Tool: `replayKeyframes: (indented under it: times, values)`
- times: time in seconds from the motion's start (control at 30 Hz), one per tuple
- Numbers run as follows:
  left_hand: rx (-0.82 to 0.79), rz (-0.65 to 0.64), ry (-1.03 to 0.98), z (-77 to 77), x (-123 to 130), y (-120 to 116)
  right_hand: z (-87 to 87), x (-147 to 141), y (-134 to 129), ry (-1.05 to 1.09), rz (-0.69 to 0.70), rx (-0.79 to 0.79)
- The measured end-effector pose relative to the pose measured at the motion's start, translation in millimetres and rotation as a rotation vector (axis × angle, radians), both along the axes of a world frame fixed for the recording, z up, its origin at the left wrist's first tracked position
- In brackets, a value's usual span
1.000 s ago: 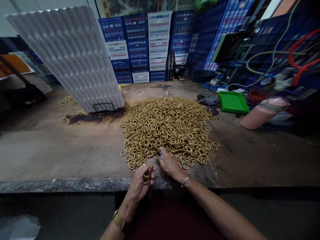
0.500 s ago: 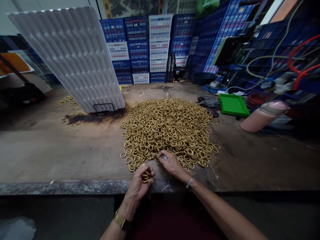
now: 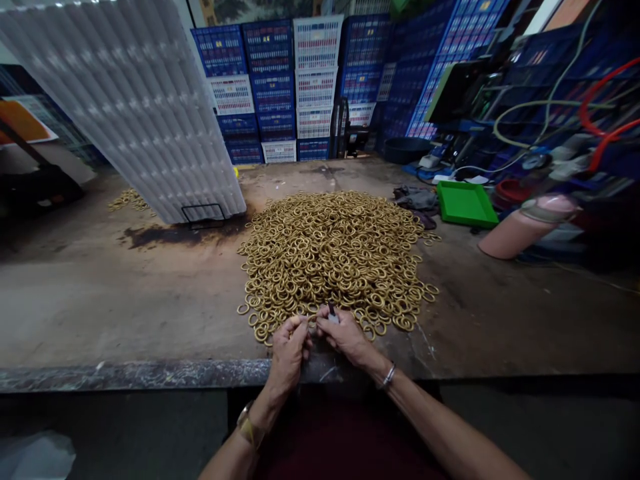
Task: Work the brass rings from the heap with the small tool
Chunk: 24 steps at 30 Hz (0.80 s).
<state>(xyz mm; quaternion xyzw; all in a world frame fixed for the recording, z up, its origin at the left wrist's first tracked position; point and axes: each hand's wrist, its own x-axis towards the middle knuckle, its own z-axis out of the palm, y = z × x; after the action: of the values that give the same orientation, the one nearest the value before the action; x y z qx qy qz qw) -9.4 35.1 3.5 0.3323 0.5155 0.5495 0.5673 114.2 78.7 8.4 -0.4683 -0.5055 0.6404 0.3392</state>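
Note:
A broad heap of brass-coloured rings lies on the worktable in front of me. At the heap's near edge my left hand is closed, its thumb and fingertips pinching a ring. Any other rings in that palm are hidden by the fingers. My right hand meets it from the right, fingertips at the same ring. It is closed around a small grey tool with a dark tip, whose exact kind I cannot make out.
A stack of translucent ribbed trays leans at the left, with a wire stand at its foot. Stacked crates line the back. To the right are a green tray, a pink bottle and a dark cloth.
My left hand has turned over and moved up to the right hand; the rings seen in its palm are now covered. The tool in my right hand now points upward more visibly.

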Motion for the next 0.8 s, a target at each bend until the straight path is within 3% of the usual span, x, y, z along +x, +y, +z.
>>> replayKeyframes:
  times: [0.13, 0.23, 0.37, 0.53, 0.63, 0.8]
  values:
    - [0.011, 0.042, 0.195, 0.8, 0, 0, 3.6, 1, 0, -0.111, 0.020, 0.076]
    - [0.106, 0.067, 0.347, 5.4, 2, 0, 8.4, 3, 1, -0.216, 0.015, 0.227]
    - [0.203, 0.054, 0.398, 11.4, 4, 0, 11.7, 4, 3, -0.261, 0.063, 0.292]
    - [-0.025, -0.088, 0.230, 7.9, 1, 0, 3.8, 3, 5, -0.190, 0.069, 0.132]
    - [-0.075, -0.181, 0.068, 7.1, 0, -1, -1.5, 4, 5, -0.112, 0.097, 0.062]
    - [-0.091, -0.167, -0.067, 13.3, 4, -2, -0.4, 5, 5, -0.008, 0.123, -0.021]
